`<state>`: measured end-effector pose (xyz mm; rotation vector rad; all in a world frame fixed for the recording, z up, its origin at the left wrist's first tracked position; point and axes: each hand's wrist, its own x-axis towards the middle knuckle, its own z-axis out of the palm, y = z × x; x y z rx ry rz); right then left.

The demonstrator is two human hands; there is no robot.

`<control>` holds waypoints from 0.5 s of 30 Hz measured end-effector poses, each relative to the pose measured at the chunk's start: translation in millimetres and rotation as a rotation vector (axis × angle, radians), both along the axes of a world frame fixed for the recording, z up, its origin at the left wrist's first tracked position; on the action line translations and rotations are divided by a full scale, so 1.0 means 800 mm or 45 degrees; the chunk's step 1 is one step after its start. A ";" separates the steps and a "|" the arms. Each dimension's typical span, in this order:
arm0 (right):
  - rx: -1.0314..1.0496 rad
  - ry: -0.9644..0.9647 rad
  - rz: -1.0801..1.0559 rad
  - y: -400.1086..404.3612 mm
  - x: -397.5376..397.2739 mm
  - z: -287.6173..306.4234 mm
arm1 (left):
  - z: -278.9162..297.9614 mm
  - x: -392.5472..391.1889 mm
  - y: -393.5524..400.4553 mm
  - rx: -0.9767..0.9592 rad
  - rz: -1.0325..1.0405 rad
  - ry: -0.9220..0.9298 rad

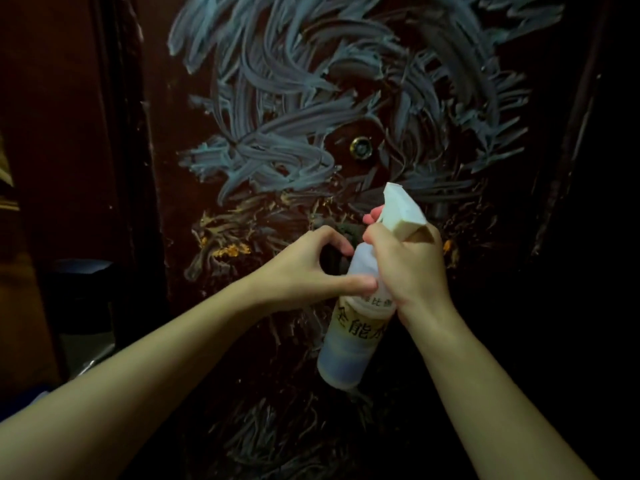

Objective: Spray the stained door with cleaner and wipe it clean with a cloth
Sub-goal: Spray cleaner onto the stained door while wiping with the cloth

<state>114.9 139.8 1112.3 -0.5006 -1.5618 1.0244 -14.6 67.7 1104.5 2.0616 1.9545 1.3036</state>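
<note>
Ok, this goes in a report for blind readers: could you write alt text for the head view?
Two bare hands hold a white spray bottle before a dark red door smeared with grey-blue streaks. The right hand grips its neck; the left hand touches its side. A brass peephole sits above.

Brass peephole [361,148] at centre, dark door frame [117,133] at left, dim bin-like container [81,306] lower left.
</note>
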 end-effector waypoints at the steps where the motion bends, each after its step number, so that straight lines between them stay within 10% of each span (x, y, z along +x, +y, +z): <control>1: 0.014 0.033 -0.002 -0.001 0.003 0.007 | 0.004 -0.006 0.000 0.073 0.032 -0.061; 9: 0.162 0.025 -0.106 -0.005 0.007 0.071 | 0.071 -0.034 -0.022 0.645 0.525 0.057; 15: 0.160 -0.020 -0.146 -0.006 0.003 0.089 | 0.111 -0.042 -0.030 0.564 0.553 -0.025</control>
